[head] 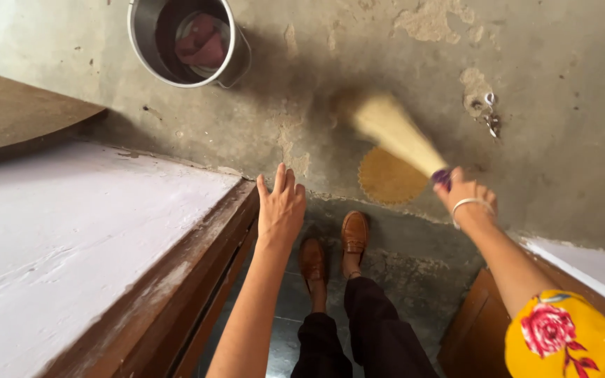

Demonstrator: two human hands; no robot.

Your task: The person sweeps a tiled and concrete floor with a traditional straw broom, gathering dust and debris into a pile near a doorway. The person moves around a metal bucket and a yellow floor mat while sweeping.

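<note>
The right hand, with a pale bangle at the wrist, is closed around the purple-bound handle of a straw broom. The broom's bristles fan out up and to the left over the far concrete floor and are blurred. Just below the bristles, on the floor at the edge of the doorway, lies a round yellowish patch with a scalloped rim; whether it is a mat or a mark I cannot tell.

The left hand is open, fingers spread and pointing away, holding nothing; it hangs just beside the wooden door frame on the left, and I cannot tell whether it touches it. Left of that frame runs a broad whitewashed wall face.

Between the two arms, the person's two brown leather shoes stand on a darker floor near the threshold, below dark trouser legs. The right arm wears a yellow sleeve with a red flower, and a wooden panel and another white wall edge lie near right.

Far left on the floor stands a metal bucket with a dark red cloth inside. Far right, a small metal scrap lies by a chipped patch of concrete.
</note>
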